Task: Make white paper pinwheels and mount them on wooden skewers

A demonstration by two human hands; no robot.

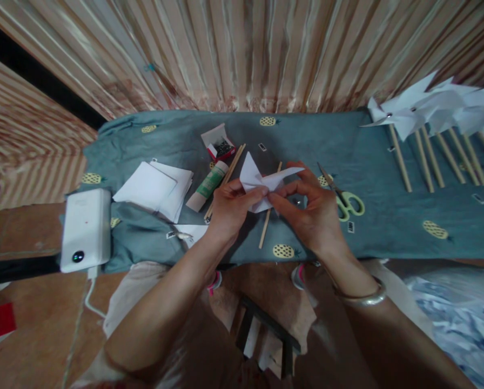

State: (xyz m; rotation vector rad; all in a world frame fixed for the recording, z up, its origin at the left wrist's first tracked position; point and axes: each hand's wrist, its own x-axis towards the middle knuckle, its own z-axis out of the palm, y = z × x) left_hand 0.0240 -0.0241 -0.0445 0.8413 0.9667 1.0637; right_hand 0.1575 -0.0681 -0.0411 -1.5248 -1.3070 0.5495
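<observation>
A folded white paper pinwheel [252,175] is held up over the middle of the cloth-covered table. My left hand [236,205] pinches it from the left, thumb near its centre. From the right, my right hand [307,202] closes thumb and forefinger at the same centre; whether a pin is between them is too small to tell. Beneath the paper a thin wooden stick [265,229] lies on the cloth. Left of my hands are a green and white glue stick [207,186], more wooden sticks [236,162] and a small open box of dark pins [220,147].
Scissors with green handles [349,202] lie right of my right hand. Several finished pinwheels [412,111] on sticks line the far right. Stacked white paper squares [145,186] and a white power bank [86,229] with a cable are at left. A striped curtain [258,54] hangs behind the table.
</observation>
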